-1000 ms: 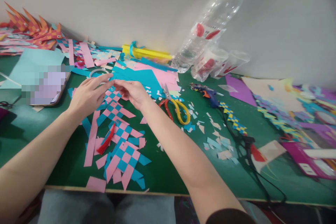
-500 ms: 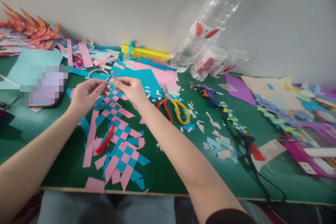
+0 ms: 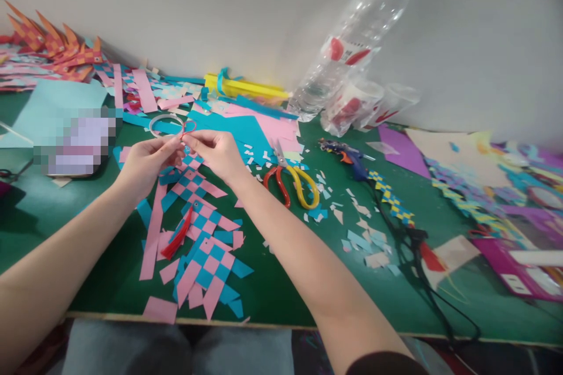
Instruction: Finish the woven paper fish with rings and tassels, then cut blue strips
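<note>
My left hand (image 3: 148,165) and my right hand (image 3: 215,153) meet fingertip to fingertip over the table. Both pinch a thin red cord (image 3: 192,123), whose small loop stands up above the fingers. A pale ring (image 3: 152,125), perhaps a tape roll, lies just behind my left fingertips. Below the hands are woven pink and blue paper fish (image 3: 212,263), overlapping in a column. A red tassel (image 3: 179,238) rests on one of them. Scissors (image 3: 281,171) with one red and one yellow handle lie right of my right wrist.
A phone (image 3: 83,146) lies to the left beside light blue paper (image 3: 65,102). A clear bottle (image 3: 352,47) and cups (image 3: 356,99) lean at the wall. At right are a blue glue gun (image 3: 354,167) with a black cable (image 3: 417,263), paper scraps (image 3: 367,240) and a magenta pack (image 3: 505,266).
My left fingertips have closed in on the right ones and now pinch the cord too. The red loop has shifted slightly left and tilted. Table items look unmoved.
</note>
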A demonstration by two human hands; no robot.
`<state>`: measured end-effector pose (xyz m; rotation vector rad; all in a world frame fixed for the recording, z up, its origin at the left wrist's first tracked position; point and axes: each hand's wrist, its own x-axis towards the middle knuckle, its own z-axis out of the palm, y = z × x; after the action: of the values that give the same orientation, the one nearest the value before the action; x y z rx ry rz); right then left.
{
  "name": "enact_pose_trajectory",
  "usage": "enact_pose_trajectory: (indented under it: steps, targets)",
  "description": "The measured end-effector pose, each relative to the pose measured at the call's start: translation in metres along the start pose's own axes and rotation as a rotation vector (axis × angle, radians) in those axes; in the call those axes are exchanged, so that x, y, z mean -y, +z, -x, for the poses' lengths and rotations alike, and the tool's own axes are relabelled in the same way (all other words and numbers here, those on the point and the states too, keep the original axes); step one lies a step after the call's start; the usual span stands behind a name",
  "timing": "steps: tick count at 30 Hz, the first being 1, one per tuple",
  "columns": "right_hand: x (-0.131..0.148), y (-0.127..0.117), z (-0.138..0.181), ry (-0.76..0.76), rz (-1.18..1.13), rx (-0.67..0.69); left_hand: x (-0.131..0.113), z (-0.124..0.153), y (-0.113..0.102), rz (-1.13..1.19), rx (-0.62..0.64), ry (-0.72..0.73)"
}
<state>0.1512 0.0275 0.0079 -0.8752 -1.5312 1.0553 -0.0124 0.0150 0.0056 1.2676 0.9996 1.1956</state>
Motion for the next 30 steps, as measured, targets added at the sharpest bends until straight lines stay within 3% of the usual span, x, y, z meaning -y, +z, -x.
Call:
enact_pose_trajectory:
  steps: [6, 15, 24, 30]
  targets:
    - [0.0037, 0.0007, 0.0023, -0.066, 0.112, 0.021, -0.0003, -0.0018, -0.002, 0.066, -0.021, -0.038]
    - [0.0052, 0.0022, 0.0061, -0.147, 0.351, -0.07, -0.0025, -0.0025, 0.0004, 0.036, -0.021, -0.025]
    - [0.0009, -0.0017, -0.0006, -0.048, 0.01, -0.055, -0.0005, -0.0021, 0.0012, -0.019, -0.02, 0.0]
    - [0.0021, -0.0031, -0.0012, 0.002, 0.023, -0.087, 0.0007, -0.0025, 0.0008, -0.043, -0.04, -0.015]
